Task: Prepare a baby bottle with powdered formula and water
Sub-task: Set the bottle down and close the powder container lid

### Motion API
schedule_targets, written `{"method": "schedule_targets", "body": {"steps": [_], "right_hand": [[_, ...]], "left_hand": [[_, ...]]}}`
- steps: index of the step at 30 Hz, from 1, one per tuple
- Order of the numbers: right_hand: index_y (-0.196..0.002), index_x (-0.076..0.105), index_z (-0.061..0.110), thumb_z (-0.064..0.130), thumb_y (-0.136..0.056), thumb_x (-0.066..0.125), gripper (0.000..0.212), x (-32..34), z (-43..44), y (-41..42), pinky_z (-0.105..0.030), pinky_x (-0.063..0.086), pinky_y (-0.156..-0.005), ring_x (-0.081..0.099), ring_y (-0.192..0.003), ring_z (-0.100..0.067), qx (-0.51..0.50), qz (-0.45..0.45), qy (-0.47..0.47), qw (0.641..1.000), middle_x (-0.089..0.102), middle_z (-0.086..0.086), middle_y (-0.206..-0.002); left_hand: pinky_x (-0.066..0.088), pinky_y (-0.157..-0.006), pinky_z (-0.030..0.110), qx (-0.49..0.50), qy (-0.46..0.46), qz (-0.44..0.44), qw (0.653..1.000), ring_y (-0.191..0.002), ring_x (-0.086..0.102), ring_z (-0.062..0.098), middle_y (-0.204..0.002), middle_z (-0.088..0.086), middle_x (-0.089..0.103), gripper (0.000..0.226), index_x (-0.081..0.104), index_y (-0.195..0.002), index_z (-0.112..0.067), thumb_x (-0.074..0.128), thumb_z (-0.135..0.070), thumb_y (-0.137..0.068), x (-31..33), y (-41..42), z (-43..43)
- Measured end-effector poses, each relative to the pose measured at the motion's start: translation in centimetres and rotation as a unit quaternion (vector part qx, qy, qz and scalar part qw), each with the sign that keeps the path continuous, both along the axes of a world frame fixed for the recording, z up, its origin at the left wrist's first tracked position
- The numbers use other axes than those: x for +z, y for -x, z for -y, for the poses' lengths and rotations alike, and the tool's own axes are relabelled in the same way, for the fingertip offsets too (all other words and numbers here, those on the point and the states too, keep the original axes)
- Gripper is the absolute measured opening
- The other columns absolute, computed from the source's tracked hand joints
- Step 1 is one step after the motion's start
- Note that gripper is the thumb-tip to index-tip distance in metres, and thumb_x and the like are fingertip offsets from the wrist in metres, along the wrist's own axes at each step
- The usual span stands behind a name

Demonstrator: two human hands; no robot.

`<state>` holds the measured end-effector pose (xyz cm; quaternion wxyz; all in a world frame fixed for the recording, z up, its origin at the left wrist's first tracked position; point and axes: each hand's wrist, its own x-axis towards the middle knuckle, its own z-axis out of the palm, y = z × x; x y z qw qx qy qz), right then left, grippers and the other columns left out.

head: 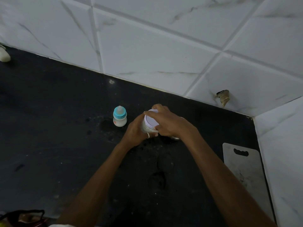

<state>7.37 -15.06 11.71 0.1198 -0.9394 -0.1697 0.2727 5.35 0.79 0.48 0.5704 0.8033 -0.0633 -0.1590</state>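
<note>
A small baby bottle [119, 116] with a teal collar, a clear teat and white liquid inside stands upright on the black counter [57, 128]. Just to its right is a clear jar of pale powder [145, 126] with a white lid [151, 121]. My left hand [135, 133], a ring on one finger, wraps the jar's body. My right hand [165, 122] grips the white lid from above, fingers around its rim. A bit of metal [175, 138] shows under my right wrist; I cannot tell what it is.
White marble-look tiles [147, 46] form the wall behind and to the right. A steel cutting board [246, 171] lies at the counter's right edge. A pale object [4, 54] sits far left, and a dark red-black item [24, 218] at the bottom left corner.
</note>
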Motion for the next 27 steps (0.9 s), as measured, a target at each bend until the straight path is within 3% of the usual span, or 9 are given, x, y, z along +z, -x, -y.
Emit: {"method": "schedule_targets", "body": {"steps": [6, 16, 23, 27], "right_hand": [[-0.159, 0.030, 0.027, 0.010, -0.092, 0.069, 0.079, -0.1, -0.2, -0.1, -0.042, 0.039, -0.112, 0.024, -0.146, -0.027, 0.006, 0.001, 0.015, 1.000, 0.019, -0.007, -0.161], [-0.158, 0.032, 0.026, 0.010, -0.092, 0.070, 0.078, -1.1, -0.3, 0.0, -0.040, 0.040, -0.108, 0.030, -0.141, -0.027, -0.008, -0.003, 0.013, 1.000, 0.024, -0.007, -0.157], [-0.156, 0.031, 0.023, 0.025, -0.092, 0.069, 0.075, -2.3, -1.5, 1.2, -0.045, 0.046, -0.101, 0.036, -0.133, -0.034, -0.081, 0.053, 0.039, 0.995, 0.028, -0.014, -0.151], [-0.153, 0.032, 0.021, 0.041, -0.096, 0.062, 0.067, -2.7, -3.1, 2.2, -0.051, 0.047, -0.096, 0.041, -0.128, -0.038, -0.171, 0.097, 0.072, 0.978, 0.034, -0.017, -0.147]], "left_hand": [[0.048, -0.112, 0.041, -0.003, 0.000, 0.000, 1.000, -0.132, 0.056, 0.011, -0.144, -0.003, 0.060, 0.096, 0.047, -0.149, -0.020, 0.096, -0.026, -0.067, 0.0, 0.0, -0.2], [0.041, -0.117, 0.042, -0.014, -0.016, -0.022, 1.000, -0.139, 0.051, 0.019, -0.150, 0.007, 0.054, 0.090, 0.043, -0.152, -0.012, 0.090, -0.014, -0.075, 0.2, -0.2, 0.0], [0.039, -0.119, 0.040, -0.014, -0.022, -0.024, 0.999, -0.144, 0.046, 0.018, -0.155, 0.007, 0.049, 0.087, 0.039, -0.155, -0.012, 0.085, -0.006, -0.081, -1.3, -0.5, -0.2], [0.041, -0.117, 0.032, -0.017, -0.007, 0.020, 1.000, -0.140, 0.048, 0.006, -0.152, -0.004, 0.053, 0.086, 0.042, -0.154, -0.023, 0.086, -0.019, -0.080, -1.9, -0.4, -0.3]]}}
